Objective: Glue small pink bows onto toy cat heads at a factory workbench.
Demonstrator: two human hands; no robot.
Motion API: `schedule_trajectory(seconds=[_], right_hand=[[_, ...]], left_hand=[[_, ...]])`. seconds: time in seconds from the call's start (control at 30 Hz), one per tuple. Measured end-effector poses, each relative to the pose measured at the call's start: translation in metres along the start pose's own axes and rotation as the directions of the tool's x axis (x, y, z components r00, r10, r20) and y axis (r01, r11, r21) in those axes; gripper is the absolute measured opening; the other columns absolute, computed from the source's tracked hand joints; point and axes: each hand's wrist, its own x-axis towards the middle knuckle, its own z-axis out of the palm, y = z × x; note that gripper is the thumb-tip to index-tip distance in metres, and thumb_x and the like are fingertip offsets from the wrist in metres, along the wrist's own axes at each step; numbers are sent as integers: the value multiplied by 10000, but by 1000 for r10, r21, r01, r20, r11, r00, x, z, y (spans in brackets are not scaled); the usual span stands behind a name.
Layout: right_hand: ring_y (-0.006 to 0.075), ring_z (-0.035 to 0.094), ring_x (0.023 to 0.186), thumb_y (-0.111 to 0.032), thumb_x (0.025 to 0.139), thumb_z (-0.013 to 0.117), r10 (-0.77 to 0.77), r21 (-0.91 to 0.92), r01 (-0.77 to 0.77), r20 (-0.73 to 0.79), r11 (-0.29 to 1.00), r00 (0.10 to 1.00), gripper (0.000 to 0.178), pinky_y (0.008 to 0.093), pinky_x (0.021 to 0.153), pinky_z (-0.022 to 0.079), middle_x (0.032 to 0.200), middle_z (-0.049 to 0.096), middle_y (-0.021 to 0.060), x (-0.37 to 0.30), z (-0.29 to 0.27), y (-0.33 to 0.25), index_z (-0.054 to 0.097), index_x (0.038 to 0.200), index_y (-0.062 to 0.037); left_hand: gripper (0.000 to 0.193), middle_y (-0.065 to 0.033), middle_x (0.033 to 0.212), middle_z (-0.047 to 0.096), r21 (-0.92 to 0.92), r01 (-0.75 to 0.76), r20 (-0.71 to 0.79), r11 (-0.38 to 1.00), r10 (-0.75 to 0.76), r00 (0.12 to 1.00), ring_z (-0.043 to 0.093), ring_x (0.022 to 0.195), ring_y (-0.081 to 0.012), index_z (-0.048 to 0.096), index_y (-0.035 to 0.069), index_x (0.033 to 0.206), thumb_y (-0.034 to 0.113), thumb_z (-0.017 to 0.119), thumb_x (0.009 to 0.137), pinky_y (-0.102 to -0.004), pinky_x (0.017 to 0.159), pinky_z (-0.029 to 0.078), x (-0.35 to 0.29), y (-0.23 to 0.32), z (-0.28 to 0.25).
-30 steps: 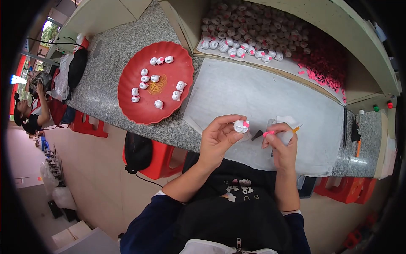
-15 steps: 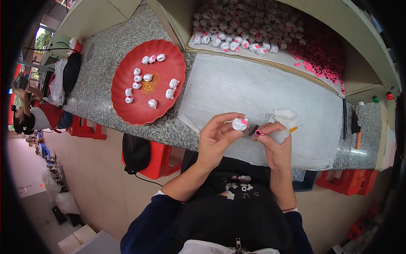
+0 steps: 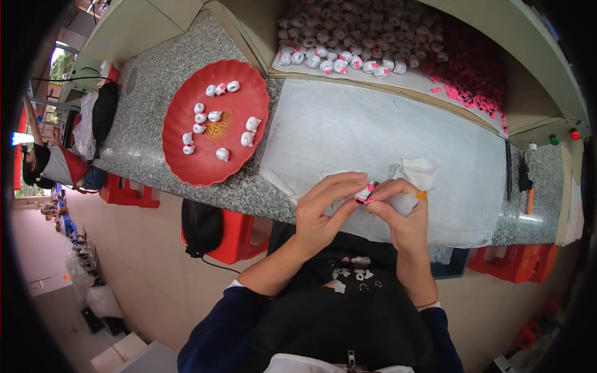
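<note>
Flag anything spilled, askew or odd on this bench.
Some pink bits lie scattered off the dark pink heap onto the white sheet. A crumpled tissue lies by the right hand. Nothing else stands out.

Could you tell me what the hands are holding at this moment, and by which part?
Both hands pinch one small white figure with a pink piece: left hand fingertips on its left side, right hand on the pink piece. The exact grip cannot be told.
</note>
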Motion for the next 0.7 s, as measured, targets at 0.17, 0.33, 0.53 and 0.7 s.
schedule_trajectory(seconds=[0.17,0.33,0.53,0.7], right_hand=[[81,481,662,22,656,619,-8,-15,7,-45,1000,999,126,204,604,376,706,532,44,-2,0,2,523,731,-9],[89,469,645,34,624,627,-102,-58,98,-68,993,992,223,203,583,371,690,504,44,-5,2,10,487,787,-26],[64,466,640,23,635,643,-60,-18,61,60,998,996,318,177,558,365,735,530,44,-2,10,-5,501,917,-14],[84,507,685,35,655,622,17,-1,-17,107,1000,994,324,190,587,396,820,564,70,0,13,-2,517,960,4]], left_hand=[[251,-181,985,521,24,-25,42,999,24,999,516,923,-238,543,-27,897,-66,589,654,-292,773,420,-1,3,-1],[246,-193,1022,496,-450,199,4,870,-221,975,510,935,-228,493,-25,961,-41,536,720,-318,800,414,-3,5,1],[274,-151,1057,484,-596,275,140,755,-239,961,474,983,-197,471,-35,1013,-35,520,743,-292,832,384,-7,2,-7],[260,-147,1031,504,-573,252,110,780,-231,967,480,975,-194,493,-33,992,-44,526,735,-295,843,371,-9,2,-9]])
